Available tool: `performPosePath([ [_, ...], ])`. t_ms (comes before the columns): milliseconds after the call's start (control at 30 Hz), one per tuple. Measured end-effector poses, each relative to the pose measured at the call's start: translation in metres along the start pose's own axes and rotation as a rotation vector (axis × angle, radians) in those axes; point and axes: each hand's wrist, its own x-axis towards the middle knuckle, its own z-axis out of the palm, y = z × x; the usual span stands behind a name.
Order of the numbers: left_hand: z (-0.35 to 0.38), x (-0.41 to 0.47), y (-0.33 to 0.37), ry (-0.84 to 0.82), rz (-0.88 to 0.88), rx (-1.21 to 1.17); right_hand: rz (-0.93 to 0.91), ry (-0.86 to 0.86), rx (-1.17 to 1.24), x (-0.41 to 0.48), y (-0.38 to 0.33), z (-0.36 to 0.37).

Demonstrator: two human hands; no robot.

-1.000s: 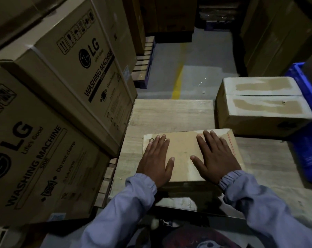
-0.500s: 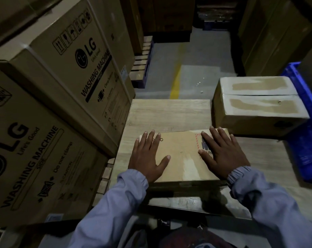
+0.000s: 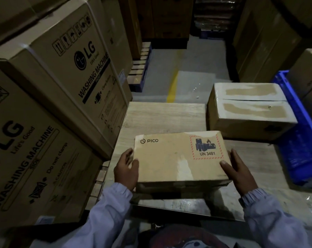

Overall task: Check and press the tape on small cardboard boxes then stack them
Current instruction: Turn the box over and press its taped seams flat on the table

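A small brown cardboard box (image 3: 171, 158) printed PICO, with a red-bordered UN 3481 battery label, lies on the wooden table (image 3: 162, 115) in front of me. A pale strip of tape runs across its top near the front edge. My left hand (image 3: 125, 170) grips the box's left end, thumb on top and fingers down the side. At the box's right end my right hand (image 3: 236, 170) holds it the same way. A second, larger taped box (image 3: 248, 108) stands on the table at the back right.
Big LG washing machine cartons (image 3: 53, 97) are stacked close on the left. A blue plastic crate (image 3: 298, 140) sits at the right, past the table edge. Beyond the table runs a concrete aisle with a yellow line (image 3: 173, 83) and wooden pallets (image 3: 141, 68).
Both hands slid off the box's top outward to its two ends and now grip the sides. The label and PICO print are uncovered.
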Motion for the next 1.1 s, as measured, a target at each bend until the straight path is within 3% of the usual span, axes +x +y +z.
performPosePath([
  [133,-0.002,-0.011,-0.003,-0.029,0.003,0.086,0.092,-0.019,0.075,-0.012,0.021,0.001],
  [367,-0.002,-0.005,0.001,-0.068,0.088,0.206,-0.01,-0.042,0.059,-0.018,-0.002,0.007],
  [533,0.009,-0.005,-0.004,-0.109,0.087,0.144,-0.222,-0.049,-0.111,-0.023,-0.04,-0.002],
  [667,0.028,-0.006,-0.007,-0.271,0.006,0.271,-0.463,-0.064,-0.326,-0.022,-0.073,-0.002],
  [767,0.039,-0.01,0.001,-0.4,-0.096,0.374,-0.534,0.009,-0.508,-0.022,-0.088,0.01],
  [867,0.043,-0.01,0.016,-0.496,-0.077,0.4,-0.56,0.016,-0.613,-0.028,-0.094,0.028],
  [1000,0.042,-0.018,0.049,-0.554,0.013,0.294,-0.583,-0.114,-0.671,-0.037,-0.098,0.05],
  [1100,0.033,-0.021,0.075,-0.524,0.069,0.043,-0.621,-0.257,-0.674,-0.035,-0.099,0.057],
])
